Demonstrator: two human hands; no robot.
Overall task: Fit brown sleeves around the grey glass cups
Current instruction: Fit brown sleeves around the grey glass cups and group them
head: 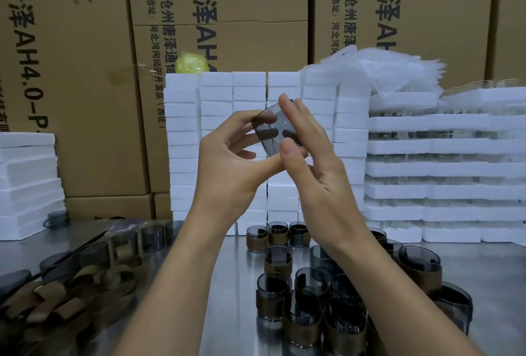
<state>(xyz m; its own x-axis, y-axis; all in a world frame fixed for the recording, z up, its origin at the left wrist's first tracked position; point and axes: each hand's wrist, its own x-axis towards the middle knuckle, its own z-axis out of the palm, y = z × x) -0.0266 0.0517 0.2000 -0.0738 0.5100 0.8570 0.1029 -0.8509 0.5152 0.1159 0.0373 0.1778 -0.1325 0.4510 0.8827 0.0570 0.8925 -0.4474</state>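
The job looks partly done. A cluster of sleeved cups [301, 318], each grey glass banded in brown, stands on the tabletop [233, 284] at lower centre and lower right of the frame, with three more just behind them. Work remains: a row of bare cups [125, 244] runs along the lower left, and beside it lies a loose pile of brown sleeves [57, 298] not yet fitted.

The piece in hand is a grey glass cup [270, 130], held up in the middle of the frame, well above the tabletop and tipped on its side. No brown band shows on it, so by my reading it has yet to get its sleeve.

The left hand [227, 156] has a closed grip on the cup, its thumb and curled fingers pinching the left side. The right hand [313, 167] meets the cup from the right. Its fingers lie nearly straight along the far side and its thumb presses the near lower edge. This seems to be a light pinch too, though the glass blurs the contact and I cannot be sure how firmly it holds.
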